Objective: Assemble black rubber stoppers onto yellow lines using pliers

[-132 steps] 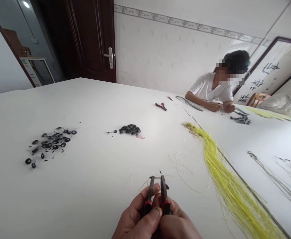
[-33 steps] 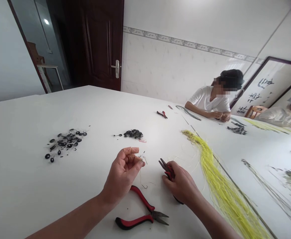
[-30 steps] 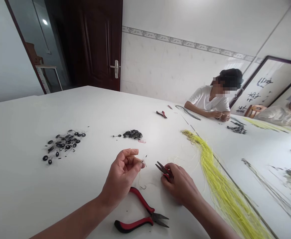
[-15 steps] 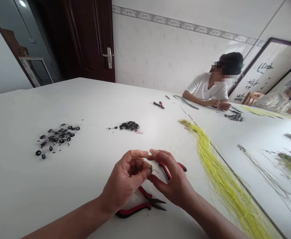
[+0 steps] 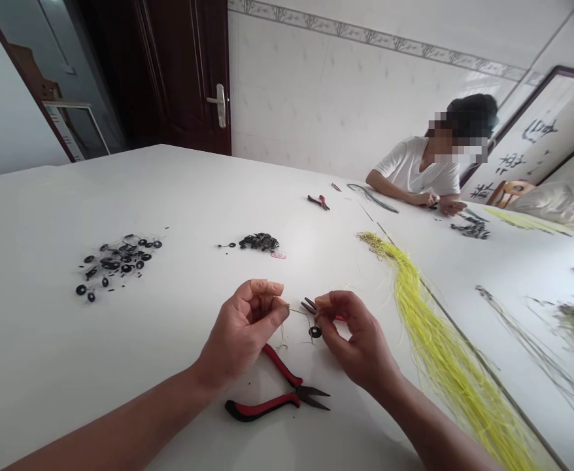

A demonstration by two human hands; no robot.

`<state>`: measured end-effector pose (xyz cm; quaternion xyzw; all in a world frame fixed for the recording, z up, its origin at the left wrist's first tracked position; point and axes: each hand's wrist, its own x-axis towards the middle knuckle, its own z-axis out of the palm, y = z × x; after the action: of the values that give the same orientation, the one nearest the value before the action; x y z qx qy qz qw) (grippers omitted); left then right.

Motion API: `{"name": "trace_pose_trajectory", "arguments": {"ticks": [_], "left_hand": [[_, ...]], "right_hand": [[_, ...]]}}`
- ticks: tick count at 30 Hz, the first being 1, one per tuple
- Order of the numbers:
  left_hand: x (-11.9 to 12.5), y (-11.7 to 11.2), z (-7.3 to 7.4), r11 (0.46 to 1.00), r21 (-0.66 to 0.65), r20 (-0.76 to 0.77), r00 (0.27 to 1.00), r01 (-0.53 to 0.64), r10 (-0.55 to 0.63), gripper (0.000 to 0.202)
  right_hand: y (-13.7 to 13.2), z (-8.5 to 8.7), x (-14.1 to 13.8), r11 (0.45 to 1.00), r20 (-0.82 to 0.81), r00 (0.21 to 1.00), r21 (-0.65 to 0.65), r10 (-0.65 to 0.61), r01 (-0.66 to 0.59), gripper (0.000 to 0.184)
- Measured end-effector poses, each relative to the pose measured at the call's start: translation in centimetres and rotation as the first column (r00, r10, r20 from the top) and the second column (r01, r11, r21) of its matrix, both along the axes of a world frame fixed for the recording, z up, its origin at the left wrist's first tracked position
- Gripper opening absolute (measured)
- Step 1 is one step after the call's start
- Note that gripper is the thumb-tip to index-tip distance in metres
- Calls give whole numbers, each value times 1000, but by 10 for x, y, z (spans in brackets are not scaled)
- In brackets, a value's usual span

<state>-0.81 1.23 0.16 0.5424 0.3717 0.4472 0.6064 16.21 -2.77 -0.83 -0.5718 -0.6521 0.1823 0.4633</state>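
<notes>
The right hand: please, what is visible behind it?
Behind the right hand, pliers show their dark tips and a little red handle; the remaining part is covered.

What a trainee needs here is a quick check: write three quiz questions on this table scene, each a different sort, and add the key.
1. Multiple choice. What do the fingertips of the left hand pinch?
A) a paintbrush
B) a thin line
C) a cup
2. True or false. The pliers lying nearest the person have their handles closed together.
3. Fill in the blank. The small round disc near the fingers of the right hand is ____ around a pale centre.

Key: 1. B. 2. False; the handles are spread apart. 3. Black.
</notes>
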Motion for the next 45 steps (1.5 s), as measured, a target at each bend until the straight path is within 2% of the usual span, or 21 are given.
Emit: {"name": "trace_pose_trajectory", "arguments": {"ticks": [5,10,12,16,21,27,32,36,43,45], "left_hand": [[0,-1,-4,1000,7,-5,1000,28,-28,18],[5,-7,-5,992,39,-7,993,122,-122,13],[5,-9,-3,987,73,-24,990,140,-139,9],[3,-7,-1,990,106,-61,994,92,-86,11],[0,-4,0,993,98,-63,996,66,-60,10],[0,0,2,998,55,-43,999,5,-2,13],[-1,2,2,999,34,-29,999,-20,21,13],[-2,2,1,1000,30,-24,1000,-7,8,15],[-2,2,0,999,32,-27,1000,1,0,15],[-1,1,0,999,38,-29,999,17,-16,14]], "right_hand": [[2,-3,1,1000,-12,1000,7,21,-21,23],[-2,-7,-8,972,-168,957,39,236,-232,41],[-3,-9,-11,961,-192,942,37,275,-273,42],[-3,-11,-13,974,-212,951,41,225,-221,28],[-1,-4,-5,986,-224,961,32,164,-161,19],[4,0,3,997,-241,967,22,78,-74,18],[6,-4,4,993,-273,955,52,113,-103,15],[6,-5,5,996,-225,971,53,85,-75,17],[5,-5,6,999,-259,966,43,-2,14,19],[2,-4,4,997,-230,973,74,18,-1,23]]}}
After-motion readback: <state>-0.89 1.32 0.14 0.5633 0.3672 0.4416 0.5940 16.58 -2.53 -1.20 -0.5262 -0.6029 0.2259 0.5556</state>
